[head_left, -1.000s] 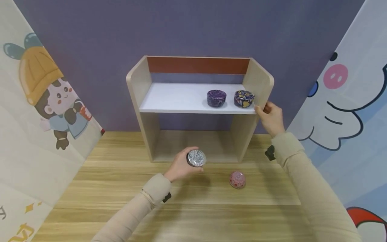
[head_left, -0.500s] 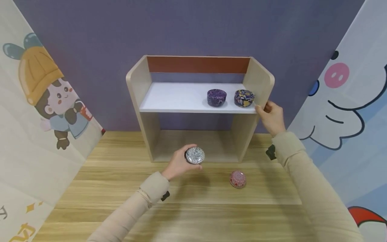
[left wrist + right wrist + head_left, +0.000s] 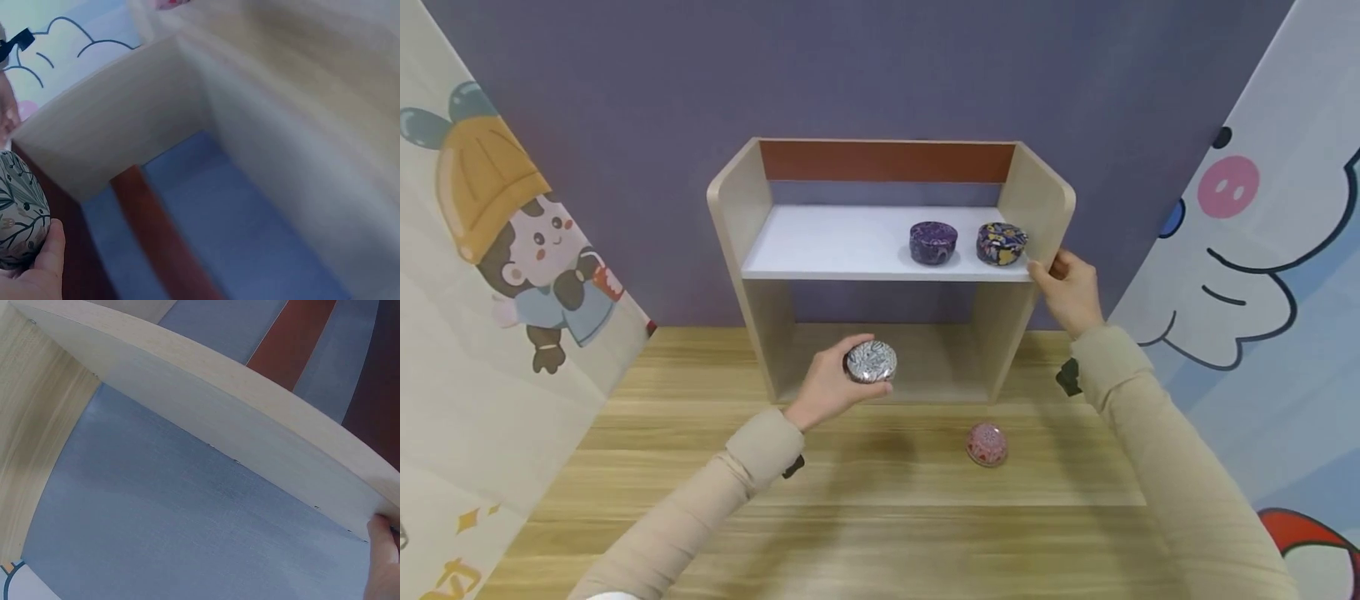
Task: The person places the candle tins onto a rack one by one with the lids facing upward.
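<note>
Aloft, a round, glossy black-and-white leaf-patterned tin (image 3: 871, 362), pinched by the left hand (image 3: 829, 385) between thumb and fingers.
The right hand (image 3: 1071, 292) grips a smooth, pale wooden shelf unit (image 3: 1037, 200) at its front edge.

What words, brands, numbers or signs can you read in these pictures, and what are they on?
None can be read for certain.
Left printed panel: orange marks like lettering, cut off and unreadable.
Same panel, left edge: a dark mark, cut off and unreadable.
Black-and-white tin, purple tin, multicoloured tin, pink tin: patterns only, no lettering I can make out.
Shelf unit: no text seen.
</note>
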Motion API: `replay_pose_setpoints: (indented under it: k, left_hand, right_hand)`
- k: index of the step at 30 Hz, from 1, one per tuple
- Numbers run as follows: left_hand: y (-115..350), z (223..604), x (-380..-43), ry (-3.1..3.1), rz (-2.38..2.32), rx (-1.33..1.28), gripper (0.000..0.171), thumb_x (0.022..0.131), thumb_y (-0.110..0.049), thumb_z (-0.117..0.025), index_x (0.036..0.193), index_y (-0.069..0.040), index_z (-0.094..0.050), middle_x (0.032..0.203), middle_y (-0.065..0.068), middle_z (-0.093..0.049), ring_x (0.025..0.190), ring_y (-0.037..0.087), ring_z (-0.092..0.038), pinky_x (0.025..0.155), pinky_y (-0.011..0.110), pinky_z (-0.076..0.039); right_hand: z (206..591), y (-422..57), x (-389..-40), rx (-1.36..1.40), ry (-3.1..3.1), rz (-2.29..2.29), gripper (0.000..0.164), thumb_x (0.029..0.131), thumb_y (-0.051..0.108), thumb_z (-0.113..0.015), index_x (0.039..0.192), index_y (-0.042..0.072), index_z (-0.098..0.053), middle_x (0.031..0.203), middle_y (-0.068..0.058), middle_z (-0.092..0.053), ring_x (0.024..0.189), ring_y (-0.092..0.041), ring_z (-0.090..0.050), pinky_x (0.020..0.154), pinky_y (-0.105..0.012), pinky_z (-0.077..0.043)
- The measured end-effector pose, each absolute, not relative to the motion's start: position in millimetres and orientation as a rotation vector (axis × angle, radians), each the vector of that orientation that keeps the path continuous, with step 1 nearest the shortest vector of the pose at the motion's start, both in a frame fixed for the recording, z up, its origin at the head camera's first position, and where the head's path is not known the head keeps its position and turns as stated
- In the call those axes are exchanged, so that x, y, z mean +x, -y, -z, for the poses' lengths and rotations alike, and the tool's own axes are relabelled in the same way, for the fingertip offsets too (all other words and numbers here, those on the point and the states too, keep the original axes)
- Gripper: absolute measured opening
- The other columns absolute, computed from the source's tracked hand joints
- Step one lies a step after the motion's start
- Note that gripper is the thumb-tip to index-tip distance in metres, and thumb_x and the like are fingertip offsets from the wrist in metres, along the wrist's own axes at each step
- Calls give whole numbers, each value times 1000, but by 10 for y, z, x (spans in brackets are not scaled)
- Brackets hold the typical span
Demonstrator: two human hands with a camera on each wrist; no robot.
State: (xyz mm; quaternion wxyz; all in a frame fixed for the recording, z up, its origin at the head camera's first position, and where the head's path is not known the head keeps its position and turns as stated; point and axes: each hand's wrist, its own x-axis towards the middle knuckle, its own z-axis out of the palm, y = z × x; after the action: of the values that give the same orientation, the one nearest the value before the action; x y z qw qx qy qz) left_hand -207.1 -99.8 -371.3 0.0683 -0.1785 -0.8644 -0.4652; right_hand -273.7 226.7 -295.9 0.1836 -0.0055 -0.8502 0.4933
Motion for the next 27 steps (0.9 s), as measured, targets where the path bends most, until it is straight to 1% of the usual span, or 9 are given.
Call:
replay_pose_setpoints:
  k: [5,13,18,21,24,27]
  left_hand:
    - [1095,3396,-2099,2600,1336,-582,77,64,-32,-83,130,-11,-49,119,13,-60,104,25,-60,90,37,-49]
    - [1205,2944,-2137,2596,1312,-541,79,65,-36,-81,133,-15,-47,124,10,-57,108,24,-57,93,37,-47]
    - [1219,2730,-2178,2559,1290,-544,81,66,-36,-80,135,-13,-45,127,11,-55,109,23,-56,93,35,-47]
    - [1193,2616,-2212,2530,1289,-567,80,66,-35,-80,135,-13,-44,127,10,-54,108,22,-56,92,33,-47]
    - [1165,2484,-2255,2507,1284,-582,80,67,-35,-80,135,-14,-44,126,10,-55,106,21,-56,90,32,-48]
    - [1155,2362,-2311,2491,1255,-580,80,67,-35,-80,135,-14,-45,126,10,-55,105,21,-55,89,32,-47]
  right_hand:
    - [2959,-2252,-2747,-16,2398,-1377,49,91,26,-53,130,-3,-47,123,-24,-56,103,-21,-56,93,-33,-48]
    - [2961,-2256,-2746,-3,2390,-1404,51,91,25,-53,132,-3,-44,125,-24,-54,110,-29,-54,95,-38,-46]
    - [2976,-2253,-2755,-2,2397,-1373,51,91,26,-52,132,-4,-45,124,-25,-54,110,-29,-55,94,-38,-47]
    - [2981,-2266,-2745,-10,2402,-1350,50,91,27,-52,131,-3,-46,123,-24,-55,107,-23,-56,91,-31,-48]
    - [2984,-2276,-2735,-10,2399,-1338,50,91,27,-52,130,-3,-47,122,-24,-56,100,-13,-58,86,-24,-49]
    - [2980,-2271,-2738,7,2391,-1342,50,91,27,-52,130,-4,-46,122,-25,-56,96,-6,-57,84,-20,-49]
